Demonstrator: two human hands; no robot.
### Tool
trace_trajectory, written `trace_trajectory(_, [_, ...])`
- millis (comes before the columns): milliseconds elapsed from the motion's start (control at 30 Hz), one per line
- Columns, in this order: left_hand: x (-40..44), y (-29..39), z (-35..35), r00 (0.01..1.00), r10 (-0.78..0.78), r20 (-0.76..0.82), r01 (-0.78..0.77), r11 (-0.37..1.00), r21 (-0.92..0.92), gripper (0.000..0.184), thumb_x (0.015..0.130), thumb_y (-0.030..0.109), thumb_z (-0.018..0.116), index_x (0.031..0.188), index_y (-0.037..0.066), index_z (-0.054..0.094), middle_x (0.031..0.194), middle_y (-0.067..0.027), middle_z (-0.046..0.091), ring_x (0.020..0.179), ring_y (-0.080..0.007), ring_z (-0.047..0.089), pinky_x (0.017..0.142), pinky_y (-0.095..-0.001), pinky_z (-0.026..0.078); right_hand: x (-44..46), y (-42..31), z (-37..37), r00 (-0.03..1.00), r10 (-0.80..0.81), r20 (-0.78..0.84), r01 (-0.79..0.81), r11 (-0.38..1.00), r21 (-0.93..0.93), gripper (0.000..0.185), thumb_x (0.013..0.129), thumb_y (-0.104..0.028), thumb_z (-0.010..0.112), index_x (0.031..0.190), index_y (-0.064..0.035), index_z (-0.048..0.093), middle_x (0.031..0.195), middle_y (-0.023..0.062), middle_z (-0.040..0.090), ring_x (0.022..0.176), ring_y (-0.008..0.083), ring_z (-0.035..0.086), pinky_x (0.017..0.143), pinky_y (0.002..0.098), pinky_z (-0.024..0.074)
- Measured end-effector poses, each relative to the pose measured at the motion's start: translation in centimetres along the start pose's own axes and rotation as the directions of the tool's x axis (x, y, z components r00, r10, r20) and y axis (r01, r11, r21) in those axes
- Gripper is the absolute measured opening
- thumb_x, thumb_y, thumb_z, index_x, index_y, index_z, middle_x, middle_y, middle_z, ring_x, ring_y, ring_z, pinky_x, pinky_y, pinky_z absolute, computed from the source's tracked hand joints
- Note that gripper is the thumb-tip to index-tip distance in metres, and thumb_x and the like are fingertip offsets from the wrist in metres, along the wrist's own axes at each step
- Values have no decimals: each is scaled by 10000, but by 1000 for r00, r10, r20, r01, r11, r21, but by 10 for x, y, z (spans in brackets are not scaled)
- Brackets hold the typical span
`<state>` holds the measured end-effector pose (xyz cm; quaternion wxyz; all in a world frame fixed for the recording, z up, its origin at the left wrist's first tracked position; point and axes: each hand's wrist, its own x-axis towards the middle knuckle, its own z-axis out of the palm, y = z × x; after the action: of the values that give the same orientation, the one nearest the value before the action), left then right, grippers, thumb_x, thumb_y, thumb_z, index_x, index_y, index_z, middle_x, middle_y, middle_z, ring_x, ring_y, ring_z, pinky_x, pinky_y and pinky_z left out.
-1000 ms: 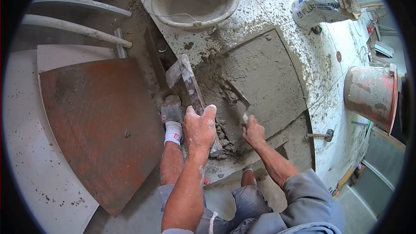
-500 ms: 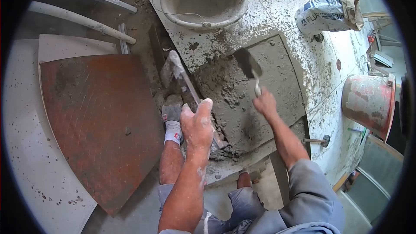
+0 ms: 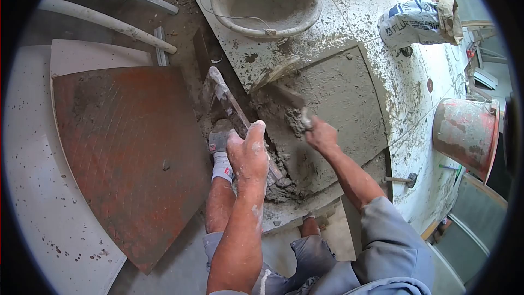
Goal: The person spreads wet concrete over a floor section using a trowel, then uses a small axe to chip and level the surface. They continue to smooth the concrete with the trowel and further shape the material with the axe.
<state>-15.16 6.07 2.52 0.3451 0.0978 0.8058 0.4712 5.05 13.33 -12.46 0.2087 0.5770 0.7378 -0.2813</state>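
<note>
My left hand point(image 3: 248, 153) is closed round a long, narrow, mortar-caked tool point(image 3: 233, 102) with a pale edge, slanting from upper left to lower right; its exact kind is hard to make out. In my right hand point(image 3: 322, 134) is a trowel point(image 3: 286, 95), gripped by its handle, with its blade pointing up and left against the wet mortar point(image 3: 349, 90). That grey mortar lies spread over a flat sheet, smoother at the right and lumpy at the left. A heap of loose mortar point(image 3: 286, 191) sits by the lower end of the left-hand tool.
A large mortar-stained tub point(image 3: 314, 19) stands at the top, with a paper bag point(image 3: 409, 22) to its right. A stained bucket point(image 3: 464, 131) and a hammer point(image 3: 404, 179) are at the right. On the left lies a reddish-brown board point(image 3: 131, 169); behind it are curved pale pipes point(image 3: 109, 23).
My right hand has drawn the trowel down and left through the mortar, leaving a wiped streak near the sheet's upper left corner. The left hand keeps its hold almost unmoved.
</note>
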Motion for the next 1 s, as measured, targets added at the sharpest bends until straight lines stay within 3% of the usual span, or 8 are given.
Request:
trace_trajectory(67, [-4, 10, -3, 996, -69, 56, 73, 995, -72, 394, 801, 291, 650, 781, -90, 555, 656, -73, 552, 616, -171, 500, 577, -350, 424, 4, 32, -2, 992, 103, -78, -102, 995, 23, 315, 805, -235, 588, 1062, -76, 504, 922, 222, 656, 855, 395, 652, 768, 499, 513])
trace_trajectory(133, [-8, 16, -2, 985, -131, 114, 146, 979, -139, 368, 802, 290, 649, 773, -65, 560, 645, -54, 537, 596, -149, 488, 547, -335, 412, 18, 52, -11, 896, 377, -235, -355, 925, 133, 340, 813, -256, 600, 1079, -68, 504, 920, 230, 655, 864, 407, 651, 775, 498, 518])
trace_trajectory(233, [-11, 16, -1, 986, -110, 128, 125, 986, -113, 321, 806, 282, 648, 771, -26, 564, 657, -30, 523, 583, -114, 467, 516, -307, 388, 43, 55, -1, 911, 362, -198, -336, 929, 152, 388, 813, -270, 618, 1099, -38, 495, 938, 240, 655, 887, 415, 648, 788, 492, 522])
trace_trajectory(467, [-10, -4, -10, 978, -184, 99, 200, 962, -185, 330, 805, 258, 654, 863, -62, 598, 763, -49, 567, 683, -139, 491, 626, -297, 413, 42, -11, 44, 909, 403, -107, -312, 828, 466, 380, 761, -191, 591, 1067, 26, 536, 997, 292, 640, 951, 442, 625, 827, 496, 506])
trace_trajectory(567, [-15, -1, -17, 962, -253, 98, 270, 933, -239, 367, 810, 255, 655, 919, -92, 608, 820, -65, 588, 737, -150, 499, 673, -303, 418, 32, -26, 59, 961, 276, -24, -233, 852, 469, 384, 753, -198, 600, 1047, 44, 550, 1000, 298, 636, 972, 441, 617, 851, 488, 496])
trace_trajectory(667, [-8, -14, -20, 992, -108, 66, 116, 984, -133, 388, 811, 254, 645, 946, -107, 602, 845, -92, 606, 749, -162, 509, 685, -321, 425, 17, -56, 73, 960, 277, -27, -228, 838, 496, 367, 757, -203, 605, 1023, 46, 565, 1010, 297, 634, 990, 431, 614, 870, 487, 487])
trace_trajectory(733, [-9, -14, -21, 992, -117, 57, 124, 982, -142, 378, 810, 251, 644, 939, -101, 601, 842, -89, 605, 751, -165, 510, 691, -320, 428, 6, -66, 69, 965, 261, 13, -234, 840, 490, 370, 761, -207, 608, 1033, 41, 563, 1015, 294, 633, 994, 429, 613, 869, 487, 488])
trace_trajectory(1000, [-10, -11, -18, 993, -108, 53, 118, 959, -257, 311, 811, 244, 638, 863, -58, 590, 795, -60, 585, 719, -153, 502, 667, -317, 424, -15, -66, 62, 988, 139, 67, -153, 941, 300, 441, 756, -234, 626, 1097, 28, 526, 981, 267, 651, 964, 418, 625, 847, 488, 494])
